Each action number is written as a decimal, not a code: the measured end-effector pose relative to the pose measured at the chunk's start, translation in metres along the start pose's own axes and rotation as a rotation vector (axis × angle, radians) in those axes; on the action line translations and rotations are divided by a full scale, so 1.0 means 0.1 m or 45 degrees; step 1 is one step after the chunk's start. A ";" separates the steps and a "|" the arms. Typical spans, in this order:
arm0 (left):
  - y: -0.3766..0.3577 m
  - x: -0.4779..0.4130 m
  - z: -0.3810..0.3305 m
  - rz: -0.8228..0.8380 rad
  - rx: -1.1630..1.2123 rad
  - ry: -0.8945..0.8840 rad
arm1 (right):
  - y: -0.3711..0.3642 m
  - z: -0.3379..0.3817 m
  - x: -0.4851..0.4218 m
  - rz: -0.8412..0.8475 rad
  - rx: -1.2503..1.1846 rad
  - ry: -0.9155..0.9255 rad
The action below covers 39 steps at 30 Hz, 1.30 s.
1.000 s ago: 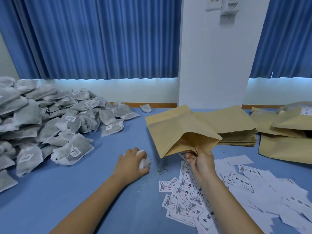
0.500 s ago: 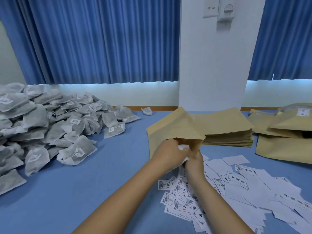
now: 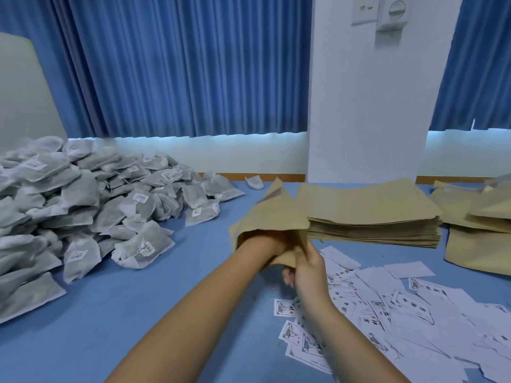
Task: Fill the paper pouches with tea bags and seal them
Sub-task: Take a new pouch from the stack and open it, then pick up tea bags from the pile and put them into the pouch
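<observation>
Now we are reaching the left hand inside the pouch [image 3: 272,217], its grip hidden, while the right hand [image 3: 309,269] is pinching the pouch mouth wide.

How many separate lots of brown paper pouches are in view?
3. One open brown paper pouch in the right hand, centre; a neat stack just right of it; a loose pile at the frame's right edge, partly cut off, so more may be hidden.

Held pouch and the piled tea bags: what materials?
Pouch: looks like matte tan kraft paper; folds stay sharp, no gloss. Any lining can't be told. Tea bags: likely white non-woven or filter fabric, matte and semi-sheer, since the grey contents show through.
</observation>
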<state>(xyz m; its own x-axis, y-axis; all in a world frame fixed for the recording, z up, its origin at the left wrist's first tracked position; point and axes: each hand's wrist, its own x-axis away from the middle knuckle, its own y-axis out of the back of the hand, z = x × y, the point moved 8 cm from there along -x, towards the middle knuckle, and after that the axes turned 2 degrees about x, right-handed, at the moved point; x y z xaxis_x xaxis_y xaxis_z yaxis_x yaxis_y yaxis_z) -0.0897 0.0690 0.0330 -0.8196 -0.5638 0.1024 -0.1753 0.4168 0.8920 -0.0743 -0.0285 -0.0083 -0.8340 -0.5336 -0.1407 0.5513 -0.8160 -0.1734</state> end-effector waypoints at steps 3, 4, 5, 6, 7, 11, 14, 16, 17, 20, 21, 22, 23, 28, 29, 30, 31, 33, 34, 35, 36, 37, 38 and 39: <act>0.33 0.30 -0.24 -0.297 -0.235 -0.338 | -0.15 -0.09 -0.21 -0.100 -0.113 -0.097; 0.53 0.48 -0.25 -0.558 -0.242 -0.492 | -0.22 -0.13 -0.29 -0.116 -0.167 -0.137; 0.71 0.70 -0.22 -0.822 -0.219 -0.647 | -0.30 -0.18 -0.37 -0.127 -0.230 -0.171; 0.88 0.89 -0.09 -1.053 -0.163 -0.743 | -0.38 -0.24 -0.43 -0.136 -0.281 -0.202; 1.02 0.94 0.13 -1.184 -0.099 -0.719 | -0.46 -0.31 -0.50 -0.144 -0.307 -0.230; 1.25 0.48 1.59 -0.923 -0.385 0.161 | -0.68 -0.57 -0.62 -0.165 -0.294 -0.296; 1.10 0.28 2.64 -0.590 -0.549 0.503 | -0.72 -0.68 -0.66 -0.182 -0.306 -0.268; 0.96 0.19 3.17 -0.437 -0.544 0.597 | -0.71 -0.72 -0.69 -0.201 -0.303 -0.237; 0.93 0.18 3.35 -0.410 -0.489 0.644 | -0.68 -0.73 -0.69 -0.223 -0.312 -0.224; 1.00 0.10 3.51 -0.509 -0.432 0.667 | -0.66 -0.76 -0.72 -0.257 -0.384 -0.193; 1.01 0.06 3.46 -0.538 -0.448 0.622 | -0.66 -0.77 -0.73 -0.258 -0.395 -0.192; 0.98 0.01 3.40 -0.545 -0.442 0.573 | -0.67 -0.76 -0.73 -0.260 -0.392 -0.193; 0.95 -0.03 3.34 -0.541 -0.421 0.530 | -0.67 -0.76 -0.73 -0.262 -0.378 -0.191; 0.72 -0.09 2.93 -0.512 -0.377 0.308 | -0.67 -0.76 -0.72 -0.287 -0.317 -0.191; 0.67 -0.08 2.82 -0.502 -0.372 0.234 | -0.67 -0.76 -0.71 -0.290 -0.320 -0.195; 0.60 -0.07 2.68 -0.489 -0.354 0.159 | -0.68 -0.75 -0.70 -0.285 -0.334 -0.198; 0.54 -0.06 2.54 -0.482 -0.338 0.089 | -0.68 -0.75 -0.70 -0.285 -0.345 -0.200; 0.41 0.01 2.28 -0.500 -0.335 -0.012 | -0.69 -0.74 -0.69 -0.257 -0.336 -0.207; 0.36 0.06 2.17 -0.538 -0.320 -0.032 | -0.70 -0.72 -0.69 -0.235 -0.326 -0.214; 0.35 0.15 2.07 -0.605 -0.289 -0.046 | -0.70 -0.70 -0.68 -0.221 -0.324 -0.225; 0.36 0.25 1.96 -0.686 -0.261 -0.087 | -0.68 -0.69 -0.69 -0.221 -0.341 -0.241; 0.38 0.38 1.83 -0.772 -0.254 -0.196 | -0.65 -0.68 -0.69 -0.232 -0.361 -0.266; 0.38 0.52 1.67 -0.851 -0.271 -0.372 | -0.61 -0.65 -0.71 -0.246 -0.384 -0.277; 0.36 0.68 1.51 -0.933 -0.316 -0.598 | -0.57 -0.59 -0.71 -0.268 -0.392 -0.274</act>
<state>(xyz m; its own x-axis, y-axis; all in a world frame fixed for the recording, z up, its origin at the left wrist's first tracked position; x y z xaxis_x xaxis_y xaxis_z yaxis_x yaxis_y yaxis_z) -0.2339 0.1532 0.0062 -0.6969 -0.2554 -0.6701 -0.6625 -0.1285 0.7380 -0.0448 0.0692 -0.0461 -0.8967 -0.4231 0.1296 0.3224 -0.8252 -0.4637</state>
